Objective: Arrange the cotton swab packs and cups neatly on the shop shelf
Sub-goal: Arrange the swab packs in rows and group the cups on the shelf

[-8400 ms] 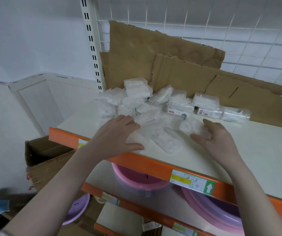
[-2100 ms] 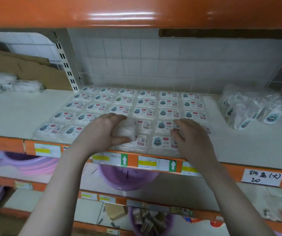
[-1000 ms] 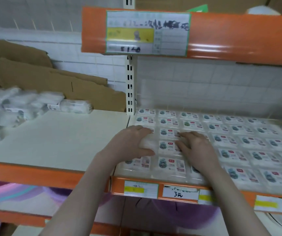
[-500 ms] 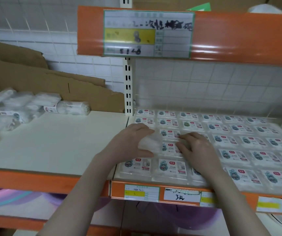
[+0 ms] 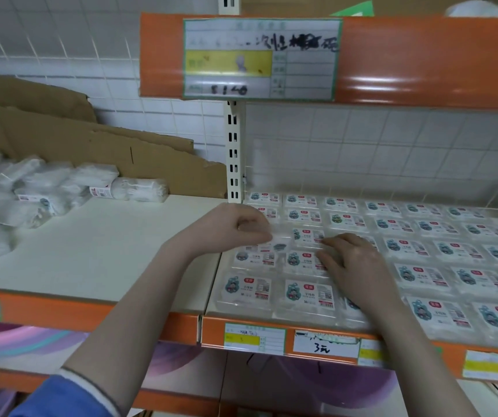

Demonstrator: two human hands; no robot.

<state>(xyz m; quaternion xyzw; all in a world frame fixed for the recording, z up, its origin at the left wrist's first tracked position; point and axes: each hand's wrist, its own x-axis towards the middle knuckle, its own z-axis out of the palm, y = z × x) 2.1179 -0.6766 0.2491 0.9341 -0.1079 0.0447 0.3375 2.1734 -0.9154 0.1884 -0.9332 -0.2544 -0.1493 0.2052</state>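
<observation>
Nearest to us, a blue sleeve (image 5: 70, 398) covers our left forearm low in the view, and beyond it runs the orange shelf edge (image 5: 163, 323) with its price labels (image 5: 326, 346) just under our wrists. Our right hand (image 5: 353, 263) lies palm down on the flat cotton swab packs (image 5: 422, 254), fingers straight and slightly spread, the fingertips (image 5: 329, 242) pressing a pack in the third row from the front. Just left of those fingertips, our left hand (image 5: 235, 230) is curled into a loose fist with the thumb tucked against the forefinger; a blurred clear pack (image 5: 281, 240) sits at its knuckles, tilted over the laid rows, and we cannot tell whether the fingers pinch it or merely touch it. The laid packs form tidy rows, labels up, from the shelf's front edge under our right palm back to the tiled wall (image 5: 392, 152) beyond both hands. Well to the left of the left fist, across bare white shelf board (image 5: 97, 245), a loose pile of white bagged packs (image 5: 49, 194) rests against brown cardboard sheets (image 5: 97, 145). Above our fingers hangs the upper shelf's orange edge (image 5: 422, 61) with a handwritten tag (image 5: 261, 58).
</observation>
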